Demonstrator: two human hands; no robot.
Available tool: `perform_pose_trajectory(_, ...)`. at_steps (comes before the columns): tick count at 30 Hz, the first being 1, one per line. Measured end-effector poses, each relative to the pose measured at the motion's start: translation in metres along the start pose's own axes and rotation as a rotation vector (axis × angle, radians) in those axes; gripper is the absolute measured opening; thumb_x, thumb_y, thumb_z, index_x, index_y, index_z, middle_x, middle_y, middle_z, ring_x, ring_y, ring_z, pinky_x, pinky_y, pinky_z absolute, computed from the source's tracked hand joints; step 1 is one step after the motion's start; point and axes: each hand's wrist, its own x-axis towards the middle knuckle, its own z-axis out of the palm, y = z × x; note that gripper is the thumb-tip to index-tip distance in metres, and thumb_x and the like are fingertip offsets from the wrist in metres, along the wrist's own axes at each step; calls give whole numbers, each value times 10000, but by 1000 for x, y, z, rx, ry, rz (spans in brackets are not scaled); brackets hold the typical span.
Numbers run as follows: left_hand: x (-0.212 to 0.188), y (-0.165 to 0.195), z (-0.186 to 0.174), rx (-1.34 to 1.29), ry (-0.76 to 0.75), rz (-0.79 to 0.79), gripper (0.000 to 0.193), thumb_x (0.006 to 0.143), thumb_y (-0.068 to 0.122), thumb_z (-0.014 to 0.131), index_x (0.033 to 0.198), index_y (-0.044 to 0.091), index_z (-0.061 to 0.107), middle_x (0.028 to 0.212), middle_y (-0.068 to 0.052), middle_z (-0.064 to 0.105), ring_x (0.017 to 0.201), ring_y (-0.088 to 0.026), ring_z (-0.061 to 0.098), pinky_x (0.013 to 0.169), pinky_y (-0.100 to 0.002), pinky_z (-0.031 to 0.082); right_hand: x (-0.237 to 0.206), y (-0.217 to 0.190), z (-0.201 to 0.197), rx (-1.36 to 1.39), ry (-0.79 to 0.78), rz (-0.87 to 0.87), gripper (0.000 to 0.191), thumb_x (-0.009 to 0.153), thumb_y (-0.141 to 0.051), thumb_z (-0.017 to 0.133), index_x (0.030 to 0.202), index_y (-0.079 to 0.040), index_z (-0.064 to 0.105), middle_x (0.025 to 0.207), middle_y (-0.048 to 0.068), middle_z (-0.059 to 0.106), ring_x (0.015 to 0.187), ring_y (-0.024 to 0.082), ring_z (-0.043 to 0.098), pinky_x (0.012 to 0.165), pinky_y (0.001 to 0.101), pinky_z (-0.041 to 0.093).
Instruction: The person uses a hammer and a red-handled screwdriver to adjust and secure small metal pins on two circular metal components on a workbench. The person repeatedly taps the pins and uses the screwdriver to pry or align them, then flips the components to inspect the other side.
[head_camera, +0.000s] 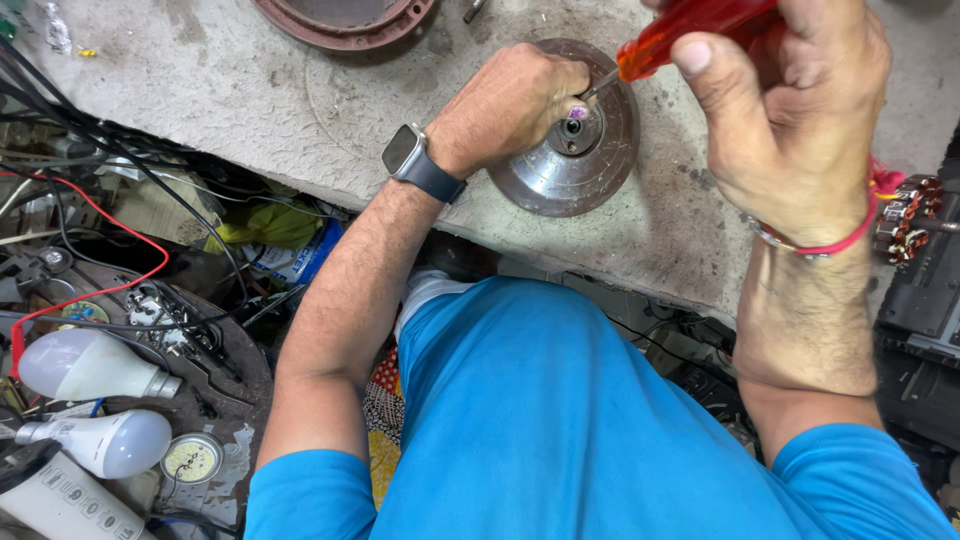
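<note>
Nearest the camera, below and left of the metal disc (580, 150), lie 2 white bulbs (85, 365) among black and red wires. Above them, 2 bare forearms reach up to the disc, which lies flat on the grey bench (200, 90). The left hand (505, 105), a watch (420, 165) on its wrist, is curled in a fist on the disc's left edge, thumb by the hub. The right hand (790, 110) is closed on 1 red-handled screwdriver (690, 30); its long axis slants down-left, tip at the hub. Beyond the disc sits 1 rusty ring (345, 15).
</note>
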Motion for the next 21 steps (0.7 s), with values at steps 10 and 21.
perform_pose_trajectory(10,10,64,-35,-468,269,230,728,935,160,920,1473,108,432,1314,-122,686,1167,-284,740,984,-369,648,10,-7,11,-601,87,-336,430,1077,-272,764,1374,-4,609,1155,128,631,1053,291,615,931,395,501)
perform_pose_trajectory(21,44,143,36,-268,869,-74,433,793,113,802,1149,25,571,1070,-154,636,973,-353,673,777,-472,512,51,-45,-20,-452,-382,-175,311,1148,-181,495,1304,35,657,1309,220,679,1256,271,645,1077,379,488)
